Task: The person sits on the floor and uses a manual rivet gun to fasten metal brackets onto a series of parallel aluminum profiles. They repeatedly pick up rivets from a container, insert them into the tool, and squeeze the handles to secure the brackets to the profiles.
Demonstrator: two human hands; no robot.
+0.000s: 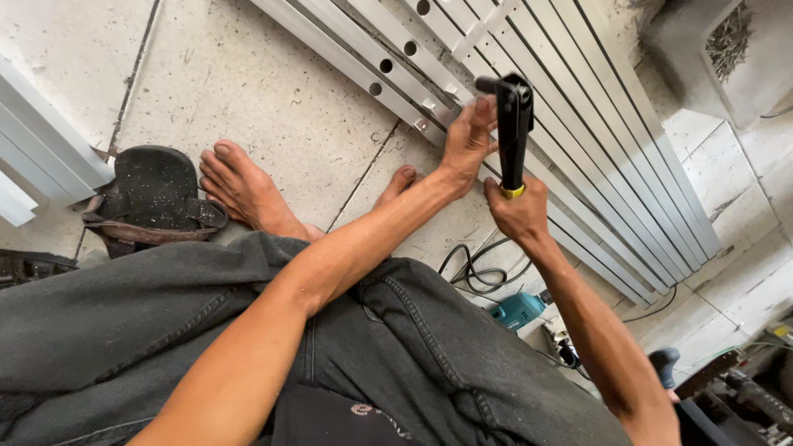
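Your right hand (519, 213) is wrapped tight around the lower grip of the black riveter (513, 132), fingers closed on it just under the yellow band. The tool stands nearly upright, its long axis running up from your fist to the head, which sits at the edge of the grey aluminium frame (578, 124). Your left hand (467, 142) reaches across from the other side; its fingers are spread and curled, the tips resting against the riveter's head and the rail (388, 74) beside it, steadying rather than gripping. Whether anything small is pinched under those fingertips cannot be told. So the tool lies between your two hands, right hand below it, left hand just beside and to the left of its head, and the left is the nearer one to the joint. The frame's slats run diagonally from upper left to lower right across the floor (248, 83), and the rail with round holes lies along its near edge. You are sitting on a pale tiled floor, bare feet out in front, a dark sandal (153, 198) near your left foot. A teal power tool (516, 310) and a loop of black cable (475, 268) lie by your right knee, and a box of screws (731, 37) stands at the upper right.
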